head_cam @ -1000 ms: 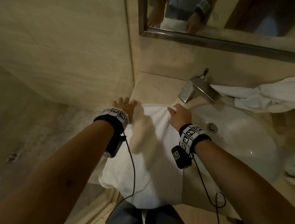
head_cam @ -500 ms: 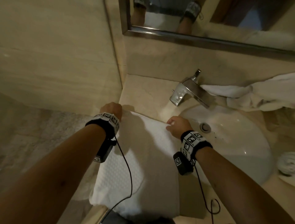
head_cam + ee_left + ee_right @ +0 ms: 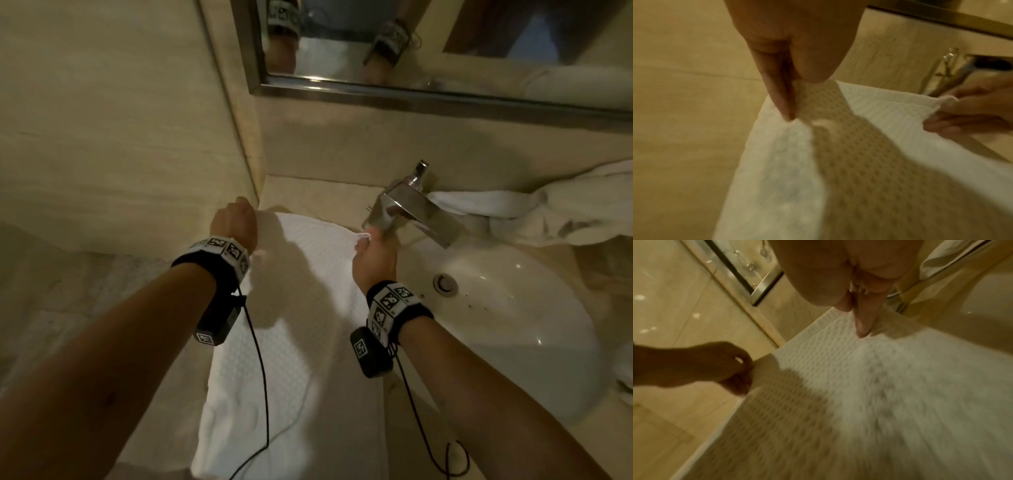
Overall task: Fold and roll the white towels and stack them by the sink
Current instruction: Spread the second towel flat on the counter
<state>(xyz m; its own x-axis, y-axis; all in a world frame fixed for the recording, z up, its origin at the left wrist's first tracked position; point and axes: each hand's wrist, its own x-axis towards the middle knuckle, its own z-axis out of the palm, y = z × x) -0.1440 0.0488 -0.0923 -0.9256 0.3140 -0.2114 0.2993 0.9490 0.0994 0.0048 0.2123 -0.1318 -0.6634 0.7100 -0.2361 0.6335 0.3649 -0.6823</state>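
A beige stone desk (image 3: 191, 442) runs beside a white sink (image 3: 534, 342); a white waffle-weave towel (image 3: 291, 349) lies spread flat on the desk left of the sink, its near end hanging over the front edge; more crumpled white towels (image 3: 534, 209) sit behind the chrome faucet (image 3: 411, 209); the left hand (image 3: 234, 221) pinches the towel's far left corner; the right hand (image 3: 375, 260) pinches its far right corner, near the faucet.
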